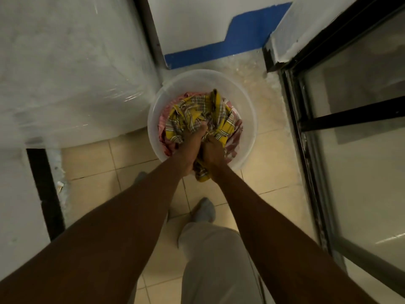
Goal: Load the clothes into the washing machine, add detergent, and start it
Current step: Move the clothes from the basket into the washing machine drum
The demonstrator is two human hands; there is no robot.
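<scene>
Beige tiled floor [135, 172] across the middle — a blue painted strip [252, 36] on the wall at top, glass door [361, 128] at right.

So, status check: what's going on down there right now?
Left hand and right hand both clenched on yellow plaid cloth. Cloth in white basin, pink clothes beneath. Nothing blocking.

You stand over a basin [245, 99] that sits on the tiled floor [274, 163] at your twelve o'clock. Clothes [190, 115] lie heaped inside it. Your left hand [192, 150] and right hand [211, 153] meet side by side on the near part of the heap, both closed on cloth. A plastic-wrapped appliance [72, 69] stands at ten o'clock, just beside the basin. A glass door [355, 132] runs along your three o'clock. The wall [197, 25] lies beyond the basin. Your foot [205, 210] is at six o'clock.
</scene>
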